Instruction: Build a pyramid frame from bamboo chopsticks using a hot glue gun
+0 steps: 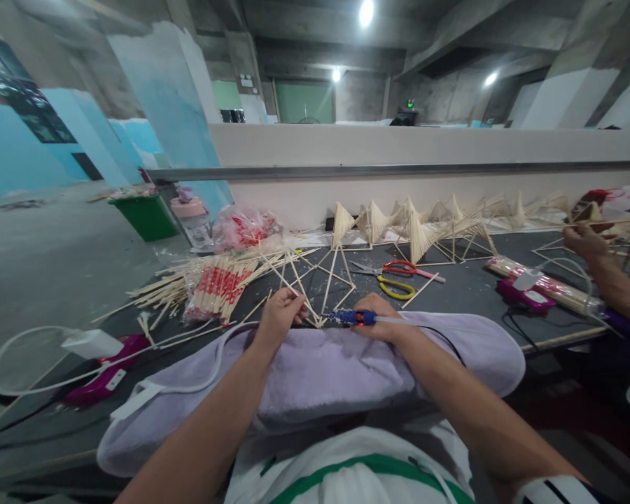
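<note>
My right hand (379, 308) is wrapped around a blue hot glue gun (355, 318), with a pale glue stick running out of its back end. The nozzle points left, close to a corner of a wooden stick frame (327, 285) on the dark table. At that corner, my left hand (281, 310) pinches a thin stick between thumb and fingers. Whether the nozzle touches the joint is too small to tell. Both forearms rest over a lilac cloth (341, 367) along the table's front edge.
Scissors with red handles (399, 267) and yellow-handled cutters (396, 288) lie beyond my right hand. Bundled sticks (218, 285) sit left. Finished-looking stick structures (414, 234) line the back. Magenta power strips (108, 374) trail cables. Another person's hand (588, 241) works at far right.
</note>
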Demonstrator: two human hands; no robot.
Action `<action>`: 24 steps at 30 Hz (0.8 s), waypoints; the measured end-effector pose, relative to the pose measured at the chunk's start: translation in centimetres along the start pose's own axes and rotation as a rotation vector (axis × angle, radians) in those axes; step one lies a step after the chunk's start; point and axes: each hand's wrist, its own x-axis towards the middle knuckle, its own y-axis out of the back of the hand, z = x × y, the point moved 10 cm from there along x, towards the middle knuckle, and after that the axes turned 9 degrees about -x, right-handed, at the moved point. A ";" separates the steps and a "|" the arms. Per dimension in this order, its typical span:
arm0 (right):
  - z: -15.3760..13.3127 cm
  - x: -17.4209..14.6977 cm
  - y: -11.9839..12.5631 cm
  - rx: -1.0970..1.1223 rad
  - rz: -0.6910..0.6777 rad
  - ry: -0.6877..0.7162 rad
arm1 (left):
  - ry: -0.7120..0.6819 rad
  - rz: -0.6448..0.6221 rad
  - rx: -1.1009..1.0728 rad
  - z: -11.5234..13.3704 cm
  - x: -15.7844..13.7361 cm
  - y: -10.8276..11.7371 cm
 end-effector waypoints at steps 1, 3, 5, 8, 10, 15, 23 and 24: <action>-0.2 0.0 0.2 -0.005 0.018 0.019 | -0.001 0.000 0.002 0.0 0.0 0.0; -0.3 -0.1 0.5 -0.012 0.055 0.035 | -0.003 -0.001 0.005 -0.1 0.1 0.0; -0.3 -0.2 0.6 -0.012 0.067 0.040 | -0.006 -0.004 0.005 -0.1 0.1 -0.1; -0.5 -0.2 0.4 -0.007 0.057 0.051 | -0.010 -0.009 0.002 0.0 0.0 -0.2; -0.5 -0.2 0.4 -0.012 0.062 0.046 | -0.012 -0.010 0.000 0.0 0.0 -0.3; -0.4 -0.2 0.2 -0.054 0.066 0.026 | -0.021 -0.006 -0.006 0.1 0.1 -0.3; 0.3 -0.1 0.1 -0.079 0.031 -0.036 | -0.023 -0.038 -0.012 0.3 -0.1 -0.6; 0.3 -0.1 0.1 -0.076 0.028 -0.035 | -0.023 -0.045 -0.014 0.3 -0.2 -0.6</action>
